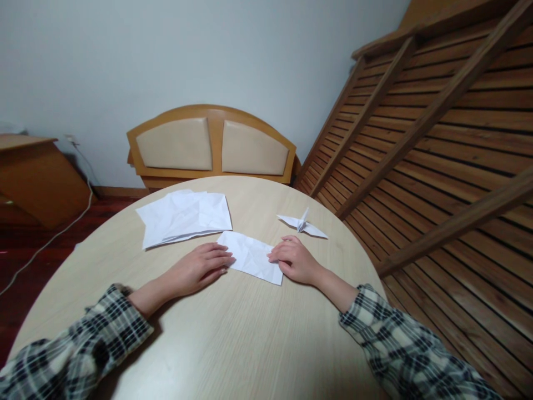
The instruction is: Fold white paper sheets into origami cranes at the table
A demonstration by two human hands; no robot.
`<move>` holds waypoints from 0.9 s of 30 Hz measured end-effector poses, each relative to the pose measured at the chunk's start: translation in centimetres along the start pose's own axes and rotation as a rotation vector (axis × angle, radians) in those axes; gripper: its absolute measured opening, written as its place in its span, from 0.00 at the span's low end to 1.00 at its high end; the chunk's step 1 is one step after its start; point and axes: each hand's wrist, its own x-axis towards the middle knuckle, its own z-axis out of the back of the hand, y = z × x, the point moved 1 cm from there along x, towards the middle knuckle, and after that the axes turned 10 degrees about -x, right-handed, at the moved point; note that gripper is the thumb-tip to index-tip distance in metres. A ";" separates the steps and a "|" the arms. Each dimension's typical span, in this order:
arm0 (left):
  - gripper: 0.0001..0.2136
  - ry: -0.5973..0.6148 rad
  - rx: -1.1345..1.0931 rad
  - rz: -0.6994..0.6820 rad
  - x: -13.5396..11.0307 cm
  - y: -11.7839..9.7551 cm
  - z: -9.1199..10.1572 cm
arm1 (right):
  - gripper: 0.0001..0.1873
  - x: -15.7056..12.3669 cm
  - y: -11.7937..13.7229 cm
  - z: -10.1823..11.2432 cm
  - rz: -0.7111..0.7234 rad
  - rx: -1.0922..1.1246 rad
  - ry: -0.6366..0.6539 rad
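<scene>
Both hands flat: left hand (200,269) and right hand (293,259), fingers spread, pin the creased white paper sheet (251,256); pressing evenly should sharpen the fold.

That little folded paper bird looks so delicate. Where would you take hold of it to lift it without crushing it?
Probably the upright peak in the middle of the paper crane, pinched lightly from above between thumb and finger. Its wings spread flat and thin to either side on the table, so they would bend; the raised centre stands clear. The right hand is nearest, just in front of it.
</scene>
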 end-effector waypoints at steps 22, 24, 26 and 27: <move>0.17 0.131 0.008 -0.019 -0.1 -0.8 -0.1 | 0.20 0.2 3.3 -0.7 0.222 0.252 0.016; 0.18 0.127 -0.002 0.002 0.0 -0.8 -0.2 | 0.20 0.2 3.4 -0.8 0.238 0.267 0.004; 0.18 0.110 -0.006 0.025 0.2 -0.8 -0.3 | 0.20 0.2 3.6 -0.8 0.245 0.281 0.004; 0.18 0.097 -0.007 0.037 0.3 -0.8 -0.4 | 0.20 0.2 3.7 -0.9 0.246 0.287 0.009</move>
